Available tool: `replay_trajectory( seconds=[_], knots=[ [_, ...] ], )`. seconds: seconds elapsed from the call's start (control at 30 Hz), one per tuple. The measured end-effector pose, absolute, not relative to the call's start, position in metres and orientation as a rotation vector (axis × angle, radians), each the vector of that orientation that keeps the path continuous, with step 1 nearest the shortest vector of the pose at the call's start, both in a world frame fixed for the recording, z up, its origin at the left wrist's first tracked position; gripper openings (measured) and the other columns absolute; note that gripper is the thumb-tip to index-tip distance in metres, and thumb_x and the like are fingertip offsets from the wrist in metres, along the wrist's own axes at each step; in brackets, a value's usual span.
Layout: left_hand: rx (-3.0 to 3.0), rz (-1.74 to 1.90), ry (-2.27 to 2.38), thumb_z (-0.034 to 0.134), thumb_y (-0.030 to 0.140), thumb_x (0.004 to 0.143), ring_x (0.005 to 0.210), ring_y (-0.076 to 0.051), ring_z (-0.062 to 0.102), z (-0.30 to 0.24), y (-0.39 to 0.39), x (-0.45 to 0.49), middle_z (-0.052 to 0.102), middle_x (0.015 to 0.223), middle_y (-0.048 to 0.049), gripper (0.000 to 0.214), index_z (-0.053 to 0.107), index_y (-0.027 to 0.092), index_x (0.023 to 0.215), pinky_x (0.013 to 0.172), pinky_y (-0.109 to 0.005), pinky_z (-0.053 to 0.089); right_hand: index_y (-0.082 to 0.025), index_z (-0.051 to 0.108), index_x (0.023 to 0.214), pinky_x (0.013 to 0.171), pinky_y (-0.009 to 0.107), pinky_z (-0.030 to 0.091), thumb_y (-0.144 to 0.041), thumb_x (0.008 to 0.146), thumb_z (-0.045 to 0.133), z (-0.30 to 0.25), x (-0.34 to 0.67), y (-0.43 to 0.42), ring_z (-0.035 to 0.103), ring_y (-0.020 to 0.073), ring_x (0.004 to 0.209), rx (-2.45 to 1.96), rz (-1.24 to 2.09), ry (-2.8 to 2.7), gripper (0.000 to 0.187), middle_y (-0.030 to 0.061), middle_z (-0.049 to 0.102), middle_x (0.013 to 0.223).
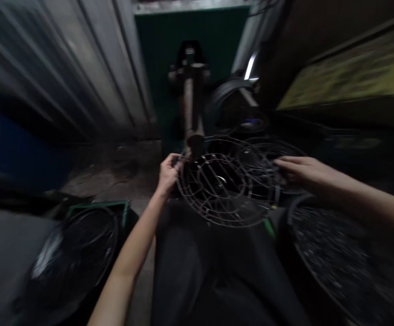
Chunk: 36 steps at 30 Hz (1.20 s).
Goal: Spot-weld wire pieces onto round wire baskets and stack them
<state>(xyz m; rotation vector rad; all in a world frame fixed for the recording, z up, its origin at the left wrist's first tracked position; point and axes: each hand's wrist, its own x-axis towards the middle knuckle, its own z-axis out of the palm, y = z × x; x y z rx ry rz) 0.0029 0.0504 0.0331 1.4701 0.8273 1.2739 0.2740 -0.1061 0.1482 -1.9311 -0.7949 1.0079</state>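
Note:
A round wire grille [227, 190], like a fan guard, lies in front of me over my dark trouser legs. My left hand [168, 173] is closed on its left rim, close to the foot of a dark upright machine [192, 99]. My right hand [300, 171] reaches in from the right with fingers stretched out flat, and its fingertips rest on the grille's right edge or on another grille stacked behind it. The picture is dim and smeared by motion.
A stack of dark wire rings [78, 249] sits in a green-edged crate at the lower left. A large round tub [346, 262] of small dark parts stands at the lower right. A corrugated metal wall [64, 68] runs along the left, and more ring-shaped parts [234, 104] lie behind the machine.

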Motion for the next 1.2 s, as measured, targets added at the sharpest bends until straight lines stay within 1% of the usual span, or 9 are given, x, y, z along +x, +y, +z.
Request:
replay_trajectory(
  seconds=[0.1, 0.23, 0.4, 0.57, 0.67, 0.87, 0.97, 1.1, 1.2],
  knots=[
    [1.483, 1.275, 0.907, 0.068, 0.041, 0.073, 0.063, -0.008, 0.053, 0.037, 0.053, 0.007, 0.057, 0.066, 0.0037, 0.026, 0.059, 0.017, 0.078, 0.063, -0.017, 0.042, -0.018, 0.055, 0.079, 0.037, 0.013, 0.028, -0.035, 0.074, 0.070, 0.145, 0.291, -0.107, 0.039, 0.0048, 0.039, -1.866, 1.189, -0.786, 0.023, -0.0068, 0.044, 0.047],
    [1.505, 1.282, 0.883, 0.068, 0.041, 0.074, 0.061, -0.007, 0.051, 0.044, 0.049, 0.007, 0.056, 0.065, 0.0041, 0.027, 0.058, 0.017, 0.078, 0.060, -0.016, 0.040, -0.018, 0.051, 0.076, 0.039, 0.015, 0.027, -0.042, 0.065, 0.077, 0.145, 0.294, -0.102, 0.038, 0.0042, 0.040, -1.859, 1.193, -0.743, 0.037, -0.0085, 0.041, 0.048],
    [1.517, 1.291, 0.914, 0.066, 0.045, 0.076, 0.063, -0.008, 0.052, 0.044, 0.047, 0.006, 0.059, 0.069, 0.0025, 0.029, 0.059, 0.017, 0.079, 0.061, -0.017, 0.041, -0.017, 0.050, 0.071, 0.038, 0.015, 0.021, -0.049, 0.056, 0.081, 0.143, 0.290, -0.095, 0.030, 0.0020, 0.041, -1.907, 1.144, -0.805, 0.047, -0.0094, 0.035, 0.048],
    [1.471, 1.293, 0.905, 0.066, 0.047, 0.076, 0.060, -0.008, 0.050, 0.040, 0.050, 0.008, 0.057, 0.066, 0.0031, 0.031, 0.058, 0.018, 0.078, 0.060, -0.018, 0.040, -0.017, 0.049, 0.070, 0.037, 0.016, 0.016, -0.055, 0.054, 0.080, 0.137, 0.295, -0.093, 0.027, 0.0022, 0.041, -1.935, 1.143, -0.843, 0.051, -0.0090, 0.035, 0.048],
    [1.453, 1.299, 0.900, 0.066, 0.046, 0.076, 0.060, -0.008, 0.050, 0.038, 0.049, 0.009, 0.056, 0.066, 0.0034, 0.030, 0.058, 0.018, 0.078, 0.060, -0.017, 0.040, -0.016, 0.052, 0.070, 0.037, 0.015, 0.022, -0.049, 0.056, 0.081, 0.137, 0.295, -0.095, 0.030, 0.0019, 0.043, -1.882, 1.149, -0.833, 0.046, -0.0081, 0.039, 0.050],
    [1.425, 1.312, 0.868, 0.066, 0.045, 0.076, 0.064, -0.008, 0.052, 0.039, 0.047, 0.010, 0.057, 0.067, 0.0034, 0.028, 0.057, 0.018, 0.078, 0.064, -0.018, 0.041, -0.014, 0.059, 0.085, 0.046, 0.011, 0.039, -0.024, 0.067, 0.077, 0.143, 0.292, -0.107, 0.051, 0.0035, 0.053, -1.799, 1.228, -0.734, 0.027, -0.0009, 0.060, 0.067],
    [1.425, 1.311, 0.878, 0.067, 0.045, 0.075, 0.062, -0.008, 0.050, 0.040, 0.048, 0.010, 0.057, 0.067, 0.0037, 0.029, 0.057, 0.018, 0.077, 0.062, -0.018, 0.039, -0.018, 0.056, 0.091, 0.049, 0.010, 0.042, -0.015, 0.067, 0.076, 0.145, 0.291, -0.114, 0.055, 0.0042, 0.056, -1.729, 1.188, -0.696, 0.032, -0.0013, 0.064, 0.070],
    [1.428, 1.341, 0.904, 0.067, 0.048, 0.074, 0.062, -0.008, 0.048, 0.043, 0.043, 0.010, 0.054, 0.066, 0.0038, 0.032, 0.056, 0.018, 0.075, 0.061, -0.019, 0.038, -0.021, 0.053, 0.089, 0.053, 0.010, 0.048, -0.007, 0.062, 0.074, 0.150, 0.277, -0.118, 0.060, 0.0073, 0.061, -1.759, 1.106, -0.636, 0.037, -0.0008, 0.066, 0.070],
    [1.421, 1.344, 0.822, 0.065, 0.052, 0.075, 0.062, -0.008, 0.046, 0.040, 0.042, 0.011, 0.053, 0.066, 0.0039, 0.035, 0.055, 0.018, 0.074, 0.061, -0.019, 0.038, -0.021, 0.055, 0.085, 0.046, 0.010, 0.048, -0.004, 0.056, 0.070, 0.158, 0.257, -0.115, 0.060, 0.0090, 0.056, -1.895, 0.991, -0.494, 0.037, 0.0002, 0.066, 0.070]
  ],
)
